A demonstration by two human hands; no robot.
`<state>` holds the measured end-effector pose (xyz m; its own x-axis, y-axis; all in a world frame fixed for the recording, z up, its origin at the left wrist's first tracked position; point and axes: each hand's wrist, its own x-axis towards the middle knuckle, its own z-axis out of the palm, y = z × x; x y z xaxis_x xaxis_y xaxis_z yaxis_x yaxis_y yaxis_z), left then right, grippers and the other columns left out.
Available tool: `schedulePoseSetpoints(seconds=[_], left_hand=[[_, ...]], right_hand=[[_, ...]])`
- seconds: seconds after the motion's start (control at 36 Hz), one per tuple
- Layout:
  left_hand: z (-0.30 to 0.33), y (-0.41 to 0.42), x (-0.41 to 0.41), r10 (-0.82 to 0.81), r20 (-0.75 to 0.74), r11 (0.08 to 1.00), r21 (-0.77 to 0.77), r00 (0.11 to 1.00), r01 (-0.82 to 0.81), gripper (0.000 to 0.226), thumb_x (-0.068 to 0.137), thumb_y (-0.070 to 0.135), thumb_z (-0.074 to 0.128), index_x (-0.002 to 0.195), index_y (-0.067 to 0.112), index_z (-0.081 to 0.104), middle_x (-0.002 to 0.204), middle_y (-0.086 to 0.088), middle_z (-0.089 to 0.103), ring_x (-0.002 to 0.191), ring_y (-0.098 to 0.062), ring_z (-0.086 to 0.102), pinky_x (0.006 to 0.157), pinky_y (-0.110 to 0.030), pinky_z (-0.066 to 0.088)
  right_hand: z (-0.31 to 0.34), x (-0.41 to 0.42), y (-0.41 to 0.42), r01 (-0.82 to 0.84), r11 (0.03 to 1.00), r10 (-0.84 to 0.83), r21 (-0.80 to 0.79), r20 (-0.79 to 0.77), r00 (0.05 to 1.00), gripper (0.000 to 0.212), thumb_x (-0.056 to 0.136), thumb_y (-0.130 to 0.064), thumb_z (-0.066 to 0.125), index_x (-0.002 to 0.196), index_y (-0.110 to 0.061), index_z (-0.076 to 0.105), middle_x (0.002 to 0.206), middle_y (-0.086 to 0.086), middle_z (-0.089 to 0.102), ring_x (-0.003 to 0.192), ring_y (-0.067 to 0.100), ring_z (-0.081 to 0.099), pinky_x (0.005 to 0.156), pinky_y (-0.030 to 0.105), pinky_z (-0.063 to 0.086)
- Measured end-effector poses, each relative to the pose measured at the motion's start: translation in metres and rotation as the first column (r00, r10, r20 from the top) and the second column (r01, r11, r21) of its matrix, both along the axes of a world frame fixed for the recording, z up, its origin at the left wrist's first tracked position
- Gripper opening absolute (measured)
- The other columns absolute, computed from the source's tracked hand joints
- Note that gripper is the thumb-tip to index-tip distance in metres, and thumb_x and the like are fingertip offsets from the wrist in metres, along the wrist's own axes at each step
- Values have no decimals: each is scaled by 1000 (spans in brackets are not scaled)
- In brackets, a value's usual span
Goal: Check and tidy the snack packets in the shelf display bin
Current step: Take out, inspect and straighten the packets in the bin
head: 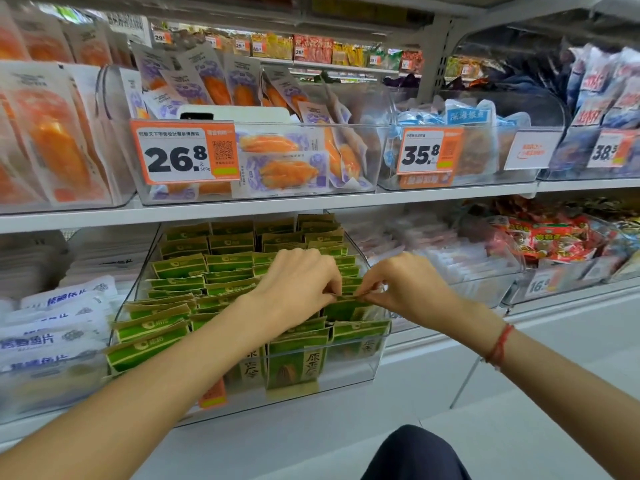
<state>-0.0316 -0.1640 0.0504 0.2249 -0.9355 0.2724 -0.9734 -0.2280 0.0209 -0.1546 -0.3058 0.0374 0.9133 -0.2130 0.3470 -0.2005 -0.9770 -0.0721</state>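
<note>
Left hand (pixel 298 285) and right hand (pixel 405 289) pinch one green snack packet (pixel 346 308) by its top edge in the clear display bin (pixel 346 372); looks light, thin, floppy; best held at that seam.

Snack packets (pixel 221 271) are stacked in rows inside display bin (pixel 377 355); 26.8 price tag (pixel 185 152) is mounted above bin, fish-slice packs (pixel 52 327) left of it.

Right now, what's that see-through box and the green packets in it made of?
The display bin looks like clear hard plastic: glossy, and packets show through its wall. The green packets seem to be matte, paper-like pouches with brown kraft-coloured edges, though that could be printed film.
</note>
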Motion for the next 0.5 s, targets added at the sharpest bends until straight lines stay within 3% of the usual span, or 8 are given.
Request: schedulePoseSetpoints(seconds=[0.11,0.19,0.31,0.39,0.5], left_hand=[[-4,-6,-1,-29,24,999,46,999,28,18,93,34,64,108,28,72,106,6,71,100,-16,64,74,-28,42],[-5,-6,1,-56,0,998,24,998,56,22,94,33,63,114,27,71,109,6,71,102,-14,64,74,-25,40],[-7,-3,4,-75,-55,997,-7,996,75,24,94,32,64,116,26,70,109,7,72,100,-10,64,77,-21,42],[-5,-2,5,-76,-127,997,4,989,77,22,91,29,68,111,24,74,105,6,73,97,-9,66,88,-27,52],[-6,-3,5,-101,-124,995,-4,987,101,23,92,26,67,114,22,72,108,5,73,100,-8,66,92,-24,49]], right_hand=[[7,1,-1,7,1000,-7,3,-164,986,15,84,-33,74,99,-30,77,95,-10,75,86,8,67,72,26,51],[18,-8,0,-26,999,35,38,-279,960,37,81,-44,73,115,-29,71,109,-9,73,83,1,58,69,17,41],[20,-9,2,-74,990,25,-118,-372,928,45,85,-42,70,128,-32,62,120,-6,68,102,15,60,81,28,44],[14,-1,4,-124,955,-7,-270,-437,899,38,89,-39,63,124,-25,61,115,1,65,105,24,59,82,35,46],[4,1,4,-146,918,6,-368,-357,934,32,90,-41,61,110,-17,68,105,7,64,97,29,60,77,36,44]])
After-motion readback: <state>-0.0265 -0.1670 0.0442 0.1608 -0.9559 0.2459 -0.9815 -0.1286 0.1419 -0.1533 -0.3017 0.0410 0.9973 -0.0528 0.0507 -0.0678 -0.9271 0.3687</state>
